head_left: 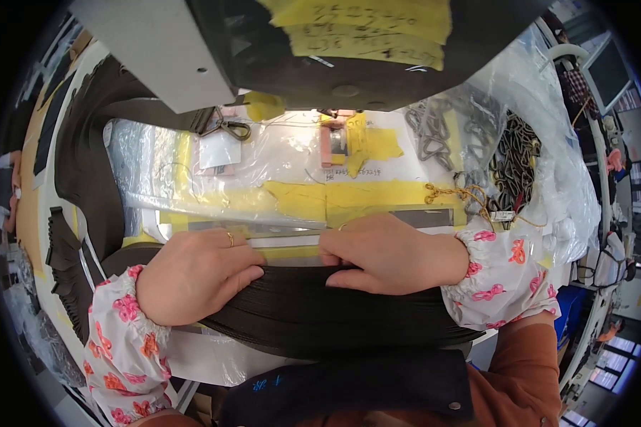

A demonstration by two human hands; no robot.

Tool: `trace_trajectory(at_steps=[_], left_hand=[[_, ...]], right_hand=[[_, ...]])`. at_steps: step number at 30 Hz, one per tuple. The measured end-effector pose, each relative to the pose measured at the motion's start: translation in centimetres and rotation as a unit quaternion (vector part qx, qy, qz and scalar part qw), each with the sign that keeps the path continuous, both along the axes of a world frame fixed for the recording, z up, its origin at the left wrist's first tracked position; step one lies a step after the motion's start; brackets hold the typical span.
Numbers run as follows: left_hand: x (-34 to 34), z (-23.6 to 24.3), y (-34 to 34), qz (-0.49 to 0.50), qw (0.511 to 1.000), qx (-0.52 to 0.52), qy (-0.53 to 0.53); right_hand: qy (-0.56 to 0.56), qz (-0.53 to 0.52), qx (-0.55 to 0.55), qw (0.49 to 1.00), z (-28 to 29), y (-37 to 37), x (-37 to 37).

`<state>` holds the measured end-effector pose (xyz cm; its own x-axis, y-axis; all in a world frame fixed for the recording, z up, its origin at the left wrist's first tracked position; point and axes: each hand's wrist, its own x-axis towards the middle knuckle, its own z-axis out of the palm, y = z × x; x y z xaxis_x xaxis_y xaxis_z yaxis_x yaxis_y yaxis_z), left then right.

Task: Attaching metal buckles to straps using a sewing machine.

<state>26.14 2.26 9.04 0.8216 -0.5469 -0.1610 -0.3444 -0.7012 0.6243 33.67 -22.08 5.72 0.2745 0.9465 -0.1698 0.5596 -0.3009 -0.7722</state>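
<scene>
A thick stack of dark webbing straps [299, 317] lies along the table's near edge, in front of my body. My left hand [196, 274] is closed over the stack's far edge, fingers curled and thumb on top. A short gap to the right, my right hand [384, 252] grips the same edge with its fingers bent under and the thumb along the straps. The fingertips of both hands are partly hidden. More of the dark webbing [85, 142] loops up the left side, and one strap end with a metal snap hook [235, 130] lies beneath the machine.
A machine head [335, 85] with yellow tape overhangs the lit work surface. Metal hooks [516, 164] are heaped on clear plastic [577, 220] at the right, with a yellow cord [463, 192] beside them. Yellow tape strips [377, 193] cross the table. Cut strap ends [64, 263] hang at the left.
</scene>
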Motion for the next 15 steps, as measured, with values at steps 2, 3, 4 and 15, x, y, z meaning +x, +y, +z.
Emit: trace_trajectory(at_steps=[2,3,4,15], left_hand=[[0.2,-0.6,-0.1,-0.003,1.000,-0.019,-0.011],[0.3,-0.8,-0.1,0.027,0.999,-0.020,-0.016],[0.6,-0.8,-0.4,0.050,0.998,-0.026,-0.023],[5.6,-0.4,-0.5,0.017,0.971,0.090,-0.221]], right_hand=[[0.009,-0.003,0.000,1.000,0.0,0.2,-0.1],[0.006,-0.013,0.004,1.000,-0.1,0.4,0.0],[0.015,-0.033,0.004,0.999,-0.1,0.4,0.2],[-0.001,-0.140,0.088,0.986,-1.9,-0.7,0.7]])
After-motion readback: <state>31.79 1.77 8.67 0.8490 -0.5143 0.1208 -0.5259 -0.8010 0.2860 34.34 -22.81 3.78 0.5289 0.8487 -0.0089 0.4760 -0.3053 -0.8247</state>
